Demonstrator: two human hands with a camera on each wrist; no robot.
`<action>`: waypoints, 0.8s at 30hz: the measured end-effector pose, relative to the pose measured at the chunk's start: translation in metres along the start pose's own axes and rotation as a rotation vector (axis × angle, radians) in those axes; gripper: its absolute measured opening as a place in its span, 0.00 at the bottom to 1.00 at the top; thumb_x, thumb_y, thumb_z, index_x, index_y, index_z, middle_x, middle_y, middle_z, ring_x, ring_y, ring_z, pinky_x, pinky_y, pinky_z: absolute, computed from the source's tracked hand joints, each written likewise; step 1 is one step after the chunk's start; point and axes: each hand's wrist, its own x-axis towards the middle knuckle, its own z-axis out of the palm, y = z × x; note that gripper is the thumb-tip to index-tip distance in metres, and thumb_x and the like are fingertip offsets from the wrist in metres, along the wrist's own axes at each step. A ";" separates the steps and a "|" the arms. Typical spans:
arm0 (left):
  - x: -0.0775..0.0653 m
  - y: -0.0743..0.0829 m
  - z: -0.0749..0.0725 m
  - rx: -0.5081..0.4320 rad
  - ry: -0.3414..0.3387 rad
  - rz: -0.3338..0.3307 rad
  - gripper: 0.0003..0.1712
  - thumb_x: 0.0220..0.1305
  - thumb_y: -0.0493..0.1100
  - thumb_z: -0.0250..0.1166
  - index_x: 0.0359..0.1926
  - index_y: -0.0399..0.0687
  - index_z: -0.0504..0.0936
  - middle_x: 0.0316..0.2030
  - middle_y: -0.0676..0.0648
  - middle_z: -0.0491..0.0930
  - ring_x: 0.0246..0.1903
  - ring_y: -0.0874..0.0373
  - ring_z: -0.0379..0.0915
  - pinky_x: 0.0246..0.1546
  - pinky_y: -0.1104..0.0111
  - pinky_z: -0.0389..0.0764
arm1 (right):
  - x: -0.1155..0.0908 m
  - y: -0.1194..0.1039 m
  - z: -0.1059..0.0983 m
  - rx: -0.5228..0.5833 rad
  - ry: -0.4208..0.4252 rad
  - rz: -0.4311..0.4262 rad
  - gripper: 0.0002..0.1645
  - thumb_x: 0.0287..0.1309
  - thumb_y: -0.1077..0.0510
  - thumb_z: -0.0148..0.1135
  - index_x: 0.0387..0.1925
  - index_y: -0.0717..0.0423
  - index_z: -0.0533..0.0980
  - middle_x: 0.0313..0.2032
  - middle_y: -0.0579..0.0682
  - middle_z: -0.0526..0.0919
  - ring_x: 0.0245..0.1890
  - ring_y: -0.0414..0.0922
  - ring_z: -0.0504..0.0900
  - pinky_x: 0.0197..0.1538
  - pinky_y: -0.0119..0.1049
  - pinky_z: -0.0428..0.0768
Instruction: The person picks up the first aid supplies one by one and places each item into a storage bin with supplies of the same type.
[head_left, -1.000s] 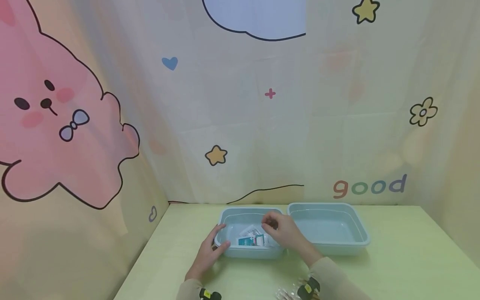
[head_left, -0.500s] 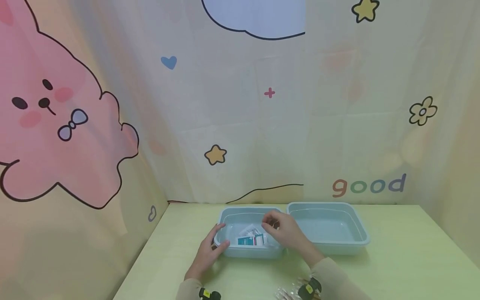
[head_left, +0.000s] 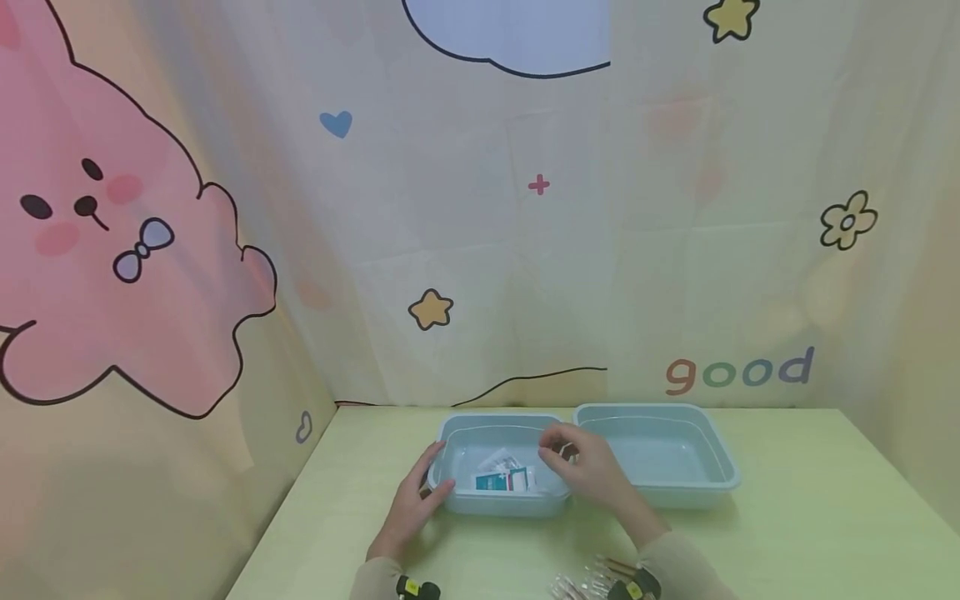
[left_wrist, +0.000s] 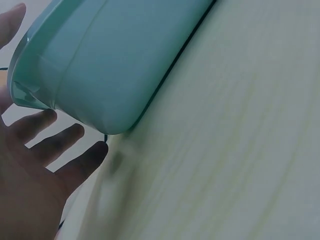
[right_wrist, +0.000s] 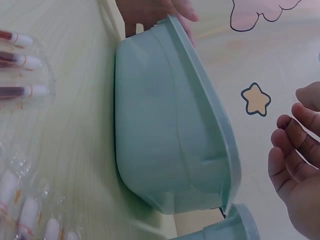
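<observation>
Gripping bin (head_left: 498, 505) at 9 o'clock: left hand (head_left: 410, 504). Right hand (head_left: 592, 468) hangs relaxed, fingers loosely curled, above bin's 3 o'clock end. Packets (head_left: 492, 482) lie in bin toward 6 o'clock.

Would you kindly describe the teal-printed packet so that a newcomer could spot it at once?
On the table, a left tub stands beside a right tub, both pale blue. Look inside the left tub, near its front wall, for the teal-printed packet. Its solid teal panel sets it apart from the whitish packet just behind it.
</observation>
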 end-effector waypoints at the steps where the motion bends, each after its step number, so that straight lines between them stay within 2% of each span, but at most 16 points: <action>1: 0.000 0.001 0.000 -0.004 0.002 -0.003 0.35 0.67 0.49 0.62 0.72 0.64 0.61 0.74 0.42 0.55 0.71 0.35 0.54 0.62 0.41 0.70 | -0.002 0.000 -0.002 0.006 0.010 -0.008 0.03 0.61 0.58 0.65 0.36 0.52 0.79 0.32 0.38 0.82 0.32 0.33 0.78 0.35 0.29 0.81; 7: -0.001 0.006 -0.004 -0.038 0.018 0.028 0.36 0.67 0.46 0.63 0.73 0.62 0.61 0.74 0.44 0.57 0.71 0.36 0.55 0.63 0.41 0.68 | -0.010 0.001 -0.015 0.005 0.080 -0.057 0.05 0.59 0.61 0.66 0.36 0.49 0.79 0.32 0.39 0.82 0.33 0.33 0.78 0.35 0.30 0.82; 13: -0.001 0.011 -0.008 -0.074 0.095 0.138 0.34 0.67 0.39 0.62 0.72 0.50 0.62 0.73 0.43 0.58 0.72 0.40 0.53 0.66 0.46 0.66 | -0.019 0.000 -0.028 -0.013 0.138 -0.107 0.06 0.56 0.64 0.67 0.36 0.53 0.80 0.32 0.43 0.83 0.33 0.33 0.78 0.34 0.31 0.82; 17: -0.004 0.034 -0.014 -0.075 0.198 0.258 0.29 0.67 0.35 0.61 0.67 0.39 0.67 0.70 0.37 0.64 0.71 0.40 0.55 0.69 0.57 0.62 | -0.025 -0.008 -0.039 -0.048 0.198 -0.153 0.10 0.53 0.70 0.67 0.36 0.56 0.80 0.32 0.47 0.84 0.33 0.33 0.79 0.33 0.31 0.81; 20: -0.007 0.054 -0.019 -0.082 0.266 0.344 0.25 0.65 0.31 0.61 0.62 0.30 0.71 0.66 0.31 0.67 0.68 0.37 0.59 0.68 0.65 0.62 | -0.029 -0.022 -0.051 -0.073 0.232 -0.184 0.12 0.50 0.73 0.67 0.36 0.59 0.80 0.33 0.50 0.84 0.32 0.35 0.79 0.33 0.32 0.82; 24: -0.009 0.072 -0.025 -0.066 0.289 0.422 0.22 0.64 0.27 0.60 0.58 0.25 0.72 0.63 0.27 0.69 0.64 0.34 0.63 0.66 0.73 0.65 | -0.033 -0.035 -0.069 -0.094 0.255 -0.193 0.13 0.49 0.75 0.65 0.37 0.63 0.80 0.33 0.52 0.85 0.32 0.37 0.81 0.36 0.33 0.82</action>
